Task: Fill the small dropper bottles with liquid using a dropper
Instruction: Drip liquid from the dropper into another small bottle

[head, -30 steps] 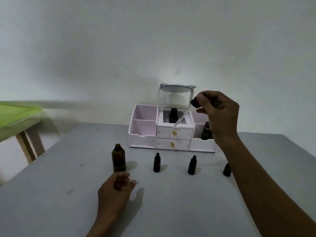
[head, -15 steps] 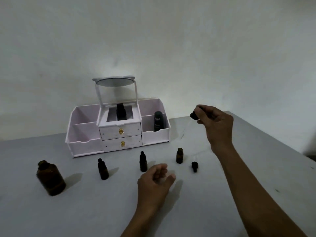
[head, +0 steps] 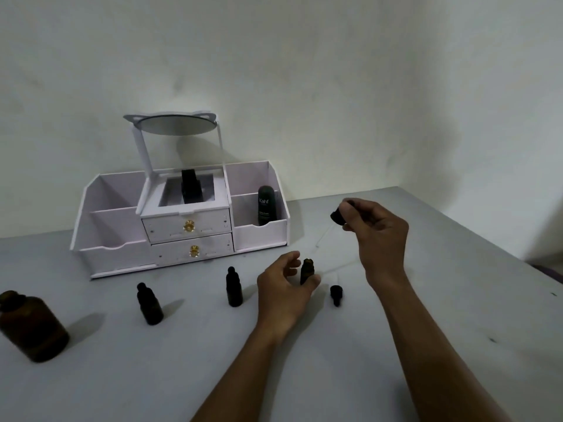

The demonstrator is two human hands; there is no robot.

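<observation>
Reaching forward since the earlier frame, the left hand (head: 281, 287) now half-encircles the open dropper bottle (head: 307, 269), with the thumb at its base and the fingers just beside its shoulder. Whether it truly grips, I cannot tell. That bottle stands upright on the grey table (head: 426, 345), near the loose cap (head: 336, 294). It looks like light, rigid glass and easy to tip, so holding it low round the body seems wise. Up to the right, the right hand (head: 379, 236) pinches the dropper (head: 337, 217) by its black bulb, and its thin clear stem, probably fragile, slants down toward the bottle. Further left stand the nearer capped bottle (head: 234, 287), the farther capped bottle (head: 149, 304), a large amber bottle (head: 30, 327) and the organizer (head: 182, 233).
</observation>
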